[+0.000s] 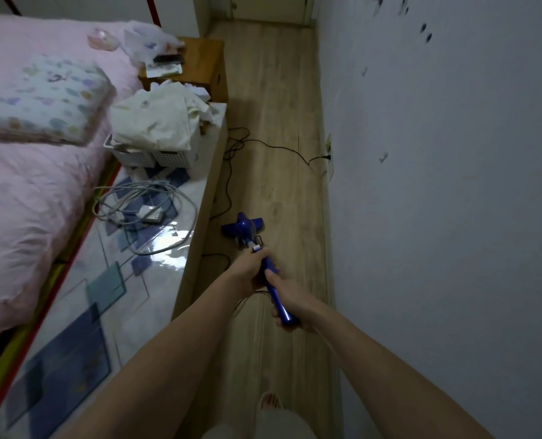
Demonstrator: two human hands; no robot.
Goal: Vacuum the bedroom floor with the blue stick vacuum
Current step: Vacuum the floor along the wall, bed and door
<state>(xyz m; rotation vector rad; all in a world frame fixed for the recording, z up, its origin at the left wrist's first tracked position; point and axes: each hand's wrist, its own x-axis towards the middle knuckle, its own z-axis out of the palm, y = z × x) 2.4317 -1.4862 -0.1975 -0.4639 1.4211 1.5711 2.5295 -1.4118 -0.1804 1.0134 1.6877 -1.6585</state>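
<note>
The blue stick vacuum (246, 230) stands on the wooden floor (273, 128) in a narrow strip between a raised platform and the wall. Its head rests on the boards just right of the platform edge. My left hand (253, 268) grips the shaft lower down, near a white part. My right hand (290, 301) grips the top end of the blue handle. Its black cord (231, 172) trails along the floor to a wall socket (326, 157).
A raised platform (200, 198) with glossy patterned covering runs along the left, carrying a coiled grey cable (143, 210), white baskets with cloth (155, 128) and a pink bed (26, 172). A wooden nightstand (203, 63) stands farther ahead. The white wall (437, 185) closes the right side. My foot (271, 402) shows below.
</note>
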